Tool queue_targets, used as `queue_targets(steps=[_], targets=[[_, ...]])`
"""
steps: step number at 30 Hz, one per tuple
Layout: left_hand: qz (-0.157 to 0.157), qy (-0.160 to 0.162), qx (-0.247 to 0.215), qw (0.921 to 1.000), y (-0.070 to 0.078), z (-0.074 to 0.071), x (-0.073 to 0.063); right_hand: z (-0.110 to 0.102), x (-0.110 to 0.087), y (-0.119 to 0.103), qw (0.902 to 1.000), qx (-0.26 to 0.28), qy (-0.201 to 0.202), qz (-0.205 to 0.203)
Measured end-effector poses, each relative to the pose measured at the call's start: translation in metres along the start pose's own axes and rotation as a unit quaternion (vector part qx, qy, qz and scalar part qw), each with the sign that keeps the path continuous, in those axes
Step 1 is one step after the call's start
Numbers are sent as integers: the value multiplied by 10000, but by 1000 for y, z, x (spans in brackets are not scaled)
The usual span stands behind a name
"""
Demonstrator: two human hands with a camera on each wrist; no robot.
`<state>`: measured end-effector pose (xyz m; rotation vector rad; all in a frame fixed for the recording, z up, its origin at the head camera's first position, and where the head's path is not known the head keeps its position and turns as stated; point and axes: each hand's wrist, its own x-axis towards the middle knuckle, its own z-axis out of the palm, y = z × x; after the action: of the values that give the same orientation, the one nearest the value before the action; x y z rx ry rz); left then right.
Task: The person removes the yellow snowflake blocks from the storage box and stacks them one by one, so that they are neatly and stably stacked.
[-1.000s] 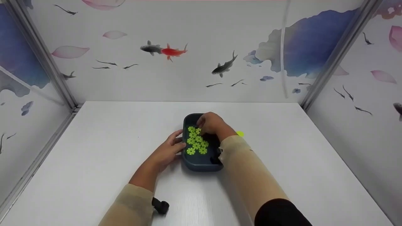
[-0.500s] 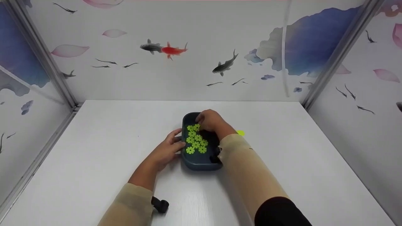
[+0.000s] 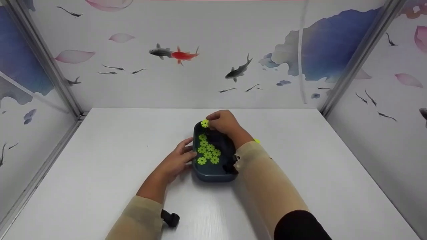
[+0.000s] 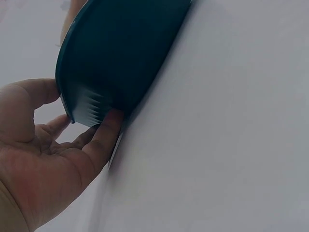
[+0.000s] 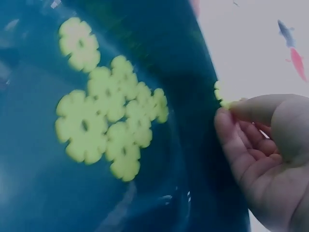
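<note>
A dark blue-green oblong tub [image 3: 213, 177] stands on the white table. On its floor lie several yellow-green flower-shaped discs [image 3: 207, 155], each notched round the edge with a small centre hole. My left hand [image 3: 176, 162] rests against the tub's left outer wall, fingers and thumb spread along it; the left wrist view has the fingertips touching the ribbed wall [image 4: 87, 107]. Above the far rim, my right hand [image 3: 225, 123] pinches one flower-shaped disc [image 3: 204, 123] between thumb and forefinger. In the right wrist view that disc [image 5: 219, 92] is partly hidden by the fingers.
Beyond the right forearm, a bright yellow-green patch [image 3: 257, 141] shows on the table, mostly hidden by the sleeve. Something black [image 3: 230, 166] is beside the right cuff, over the tub's near right corner. White walls printed with fish enclose the table [image 3: 116, 150].
My right hand has lifted one flower-shaped disc from the far part of the tub and moved up and away to the far rim. My left hand has stayed against the tub.
</note>
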<state>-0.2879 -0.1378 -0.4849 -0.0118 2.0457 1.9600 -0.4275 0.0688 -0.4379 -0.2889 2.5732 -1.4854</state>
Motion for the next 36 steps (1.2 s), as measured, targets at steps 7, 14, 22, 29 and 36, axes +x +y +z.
queue_targets(steps=[7, 14, 22, 29, 36], targets=[[-57, 35, -57, 10000, -1, -1, 1, -20, -8, -12, 9951, 959, 227, -15], [-10, 0, -83, 10000, -3, -1, 1, -44, -26, -10, 9822, 1838, 387, 97], [-34, -29, -110, 9999, -3, 0, 2, -70, -45, 11, 9722, 2198, 775, 234], [-8, -21, -110, 9999, -5, 0, 2, -86, -56, 37, 9646, 2393, 987, 508], [-30, 1, -88, 10000, -3, 1, 2, -102, -65, 61, 9609, 2408, 1124, 777]])
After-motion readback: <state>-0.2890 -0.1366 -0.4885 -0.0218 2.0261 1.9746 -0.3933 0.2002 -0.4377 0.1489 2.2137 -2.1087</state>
